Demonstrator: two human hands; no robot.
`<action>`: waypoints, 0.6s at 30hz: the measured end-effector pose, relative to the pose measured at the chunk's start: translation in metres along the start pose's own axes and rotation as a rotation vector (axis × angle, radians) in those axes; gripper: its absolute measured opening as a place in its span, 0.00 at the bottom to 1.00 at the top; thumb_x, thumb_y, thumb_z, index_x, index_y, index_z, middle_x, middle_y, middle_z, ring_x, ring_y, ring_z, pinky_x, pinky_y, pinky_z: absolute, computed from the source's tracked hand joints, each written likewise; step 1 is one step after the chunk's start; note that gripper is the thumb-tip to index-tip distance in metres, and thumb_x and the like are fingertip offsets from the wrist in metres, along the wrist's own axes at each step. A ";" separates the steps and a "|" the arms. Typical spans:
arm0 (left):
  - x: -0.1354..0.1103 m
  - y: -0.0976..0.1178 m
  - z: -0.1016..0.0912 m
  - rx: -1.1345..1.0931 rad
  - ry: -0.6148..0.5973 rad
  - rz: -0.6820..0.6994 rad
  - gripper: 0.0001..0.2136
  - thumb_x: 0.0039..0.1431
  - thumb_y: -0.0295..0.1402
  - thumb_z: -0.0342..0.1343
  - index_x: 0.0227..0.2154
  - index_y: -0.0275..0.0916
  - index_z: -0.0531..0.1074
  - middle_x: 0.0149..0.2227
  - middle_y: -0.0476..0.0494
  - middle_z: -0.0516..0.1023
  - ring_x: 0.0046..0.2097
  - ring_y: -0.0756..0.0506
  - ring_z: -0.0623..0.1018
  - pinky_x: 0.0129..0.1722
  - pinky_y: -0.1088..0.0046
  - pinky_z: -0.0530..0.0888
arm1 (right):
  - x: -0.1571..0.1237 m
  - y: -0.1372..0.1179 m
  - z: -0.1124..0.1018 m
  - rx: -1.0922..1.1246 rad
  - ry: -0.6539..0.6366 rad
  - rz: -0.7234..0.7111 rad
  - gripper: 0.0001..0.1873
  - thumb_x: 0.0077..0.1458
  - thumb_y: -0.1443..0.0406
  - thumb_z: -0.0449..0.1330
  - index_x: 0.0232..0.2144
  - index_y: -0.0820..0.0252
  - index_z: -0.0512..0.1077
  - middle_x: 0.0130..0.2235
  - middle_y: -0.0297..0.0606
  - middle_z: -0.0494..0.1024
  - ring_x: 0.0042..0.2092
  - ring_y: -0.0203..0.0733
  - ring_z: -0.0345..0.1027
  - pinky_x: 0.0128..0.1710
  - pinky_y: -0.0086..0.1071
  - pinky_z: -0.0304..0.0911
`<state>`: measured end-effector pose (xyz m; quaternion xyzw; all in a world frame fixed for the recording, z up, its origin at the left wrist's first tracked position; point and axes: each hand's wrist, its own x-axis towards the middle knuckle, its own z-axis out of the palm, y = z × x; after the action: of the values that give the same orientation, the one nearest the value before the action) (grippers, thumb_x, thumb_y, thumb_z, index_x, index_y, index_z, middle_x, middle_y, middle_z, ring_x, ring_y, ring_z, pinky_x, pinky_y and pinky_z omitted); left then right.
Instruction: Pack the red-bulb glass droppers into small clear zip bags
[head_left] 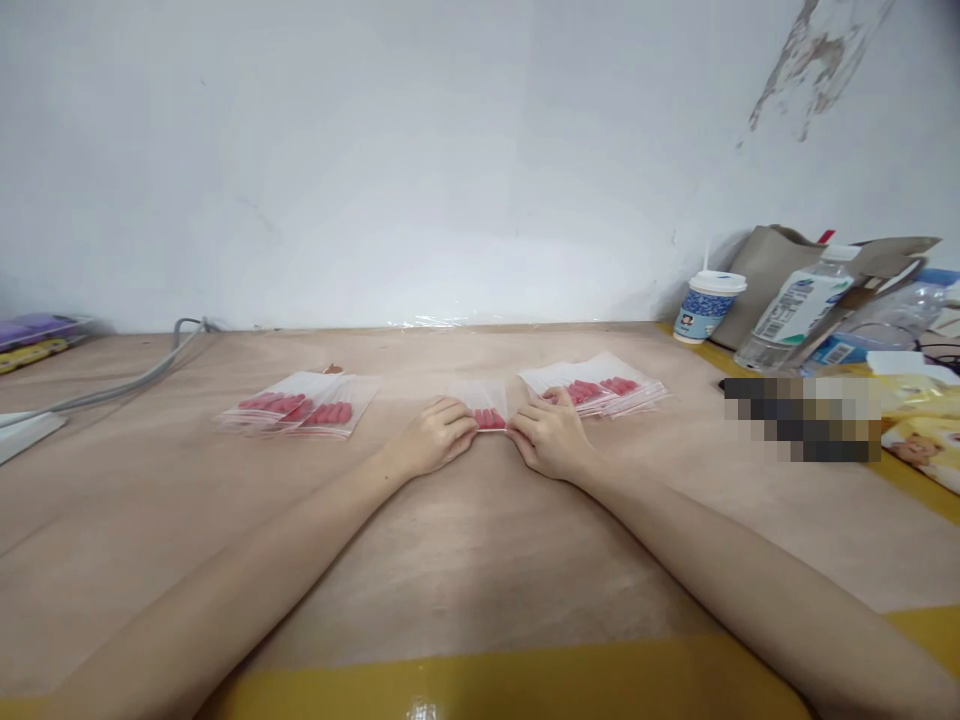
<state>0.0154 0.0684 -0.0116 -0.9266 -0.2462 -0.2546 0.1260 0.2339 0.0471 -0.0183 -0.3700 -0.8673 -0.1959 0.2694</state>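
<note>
Between my hands, a small clear plastic bag (489,398) with several red, stick-like pieces inside lies on the table, its near edge towards me. My left hand (441,436) is closed at the bag's near left corner, fingers curled. At the near right corner, my right hand (553,436) pinches the edge between thumb and fingers. Left of them rests a pile of similar bags (300,405) with red pieces. Another such pile (600,388) lies just beyond my right hand, partly hidden by it.
A paper cup with a straw (706,310), a plastic bottle (796,310) and a grey-brown bag (750,275) stand at the back right. Yellow packaging (926,420) lies at the right edge. A grey cable (142,378) runs along the left. The wall (420,170) closes off the back.
</note>
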 end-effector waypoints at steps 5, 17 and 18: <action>-0.020 -0.001 -0.015 0.030 0.002 -0.069 0.12 0.62 0.31 0.43 0.30 0.37 0.71 0.32 0.41 0.74 0.37 0.45 0.72 0.40 0.67 0.69 | 0.000 0.000 0.001 0.003 0.007 0.002 0.11 0.56 0.68 0.49 0.25 0.61 0.70 0.28 0.37 0.75 0.32 0.38 0.61 0.44 0.40 0.43; -0.029 -0.005 -0.014 -0.004 -0.022 -0.247 0.14 0.63 0.34 0.43 0.24 0.37 0.67 0.26 0.43 0.72 0.30 0.45 0.72 0.31 0.70 0.69 | -0.001 -0.002 -0.001 -0.030 -0.022 -0.001 0.10 0.56 0.68 0.49 0.28 0.60 0.69 0.30 0.39 0.74 0.34 0.40 0.62 0.43 0.42 0.45; -0.030 -0.005 -0.013 -0.014 -0.024 -0.255 0.14 0.63 0.35 0.43 0.25 0.37 0.68 0.26 0.43 0.72 0.30 0.45 0.72 0.31 0.70 0.69 | -0.001 -0.002 -0.001 -0.024 -0.023 0.005 0.09 0.56 0.67 0.49 0.30 0.60 0.69 0.33 0.40 0.74 0.36 0.42 0.63 0.42 0.41 0.46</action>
<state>-0.0149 0.0560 -0.0164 -0.8916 -0.3618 -0.2593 0.0830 0.2329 0.0445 -0.0178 -0.3775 -0.8669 -0.2015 0.2555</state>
